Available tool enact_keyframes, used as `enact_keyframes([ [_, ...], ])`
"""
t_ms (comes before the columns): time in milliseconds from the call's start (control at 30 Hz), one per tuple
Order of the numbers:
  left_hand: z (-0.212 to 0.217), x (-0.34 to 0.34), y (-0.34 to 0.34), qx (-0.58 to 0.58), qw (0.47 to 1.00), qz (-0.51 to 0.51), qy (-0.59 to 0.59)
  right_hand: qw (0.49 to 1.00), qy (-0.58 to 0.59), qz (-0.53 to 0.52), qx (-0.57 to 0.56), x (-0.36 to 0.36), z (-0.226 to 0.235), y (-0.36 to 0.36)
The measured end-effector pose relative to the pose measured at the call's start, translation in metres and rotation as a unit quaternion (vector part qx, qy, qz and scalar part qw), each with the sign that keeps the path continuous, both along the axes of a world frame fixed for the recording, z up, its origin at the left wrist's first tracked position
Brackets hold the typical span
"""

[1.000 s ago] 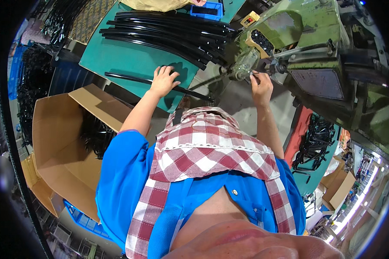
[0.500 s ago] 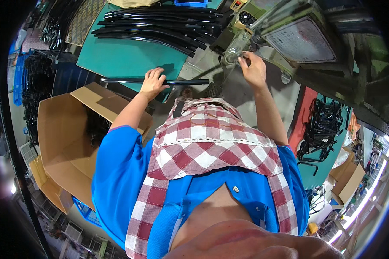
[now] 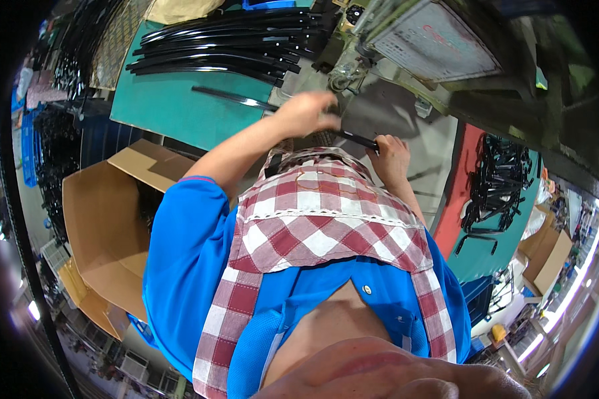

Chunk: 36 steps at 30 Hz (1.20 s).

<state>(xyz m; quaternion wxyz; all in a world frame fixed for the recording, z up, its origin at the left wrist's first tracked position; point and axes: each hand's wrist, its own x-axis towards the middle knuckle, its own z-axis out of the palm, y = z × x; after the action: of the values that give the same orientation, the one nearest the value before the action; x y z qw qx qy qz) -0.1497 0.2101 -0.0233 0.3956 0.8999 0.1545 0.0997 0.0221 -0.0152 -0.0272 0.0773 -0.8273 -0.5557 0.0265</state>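
Note:
A long black tube slants across my front, from above the green tabletop down to the right. My right hand is closed around its right end. My left hand is over the tube's middle, just below the machine's metal head. Motion smears its fingers, so I cannot see whether they grip the tube. Part of the tube is hidden behind this hand.
More black tubes lie stacked on the green table ahead. A large machine stands at the upper right. An open cardboard box is at my left. Bent black parts lie on a bench to the right.
My right hand has come down from the machine head and taken the tube's right end. My left hand has moved right along the tube, which now slants down to the right.

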Motion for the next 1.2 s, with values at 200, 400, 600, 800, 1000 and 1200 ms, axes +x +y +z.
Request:
enact_keyframes([
  [200, -0.004, 0.057, 0.041, 0.095, 0.992, 0.063, -0.059, 0.996, -0.039, -0.045, 0.068, 0.01, 0.016, -0.031],
  [400, 0.003, 0.057, 0.037, 0.031, 0.995, 0.055, -0.08, 0.996, -0.041, -0.035, 0.065, 0.0, 0.021, -0.056],
  [600, -0.012, 0.052, 0.021, -0.018, 0.981, 0.097, -0.166, 0.998, -0.034, 0.026, 0.042, 0.004, 0.018, -0.049],
  [800, -0.009, 0.0, 0.005, 0.057, 0.994, 0.065, -0.065, 0.998, -0.011, 0.037, 0.052, 0.02, 0.024, -0.024],
  [1000, -0.027, -0.053, -0.035, 0.166, 0.98, 0.035, 0.107, 0.956, 0.259, 0.085, 0.107, 0.072, 0.016, 0.006],
  [1200, -0.036, -0.095, -0.063, 0.196, 0.955, 0.135, 0.174, 0.927, 0.357, -0.034, 0.11, 0.171, 0.036, 0.106],
])
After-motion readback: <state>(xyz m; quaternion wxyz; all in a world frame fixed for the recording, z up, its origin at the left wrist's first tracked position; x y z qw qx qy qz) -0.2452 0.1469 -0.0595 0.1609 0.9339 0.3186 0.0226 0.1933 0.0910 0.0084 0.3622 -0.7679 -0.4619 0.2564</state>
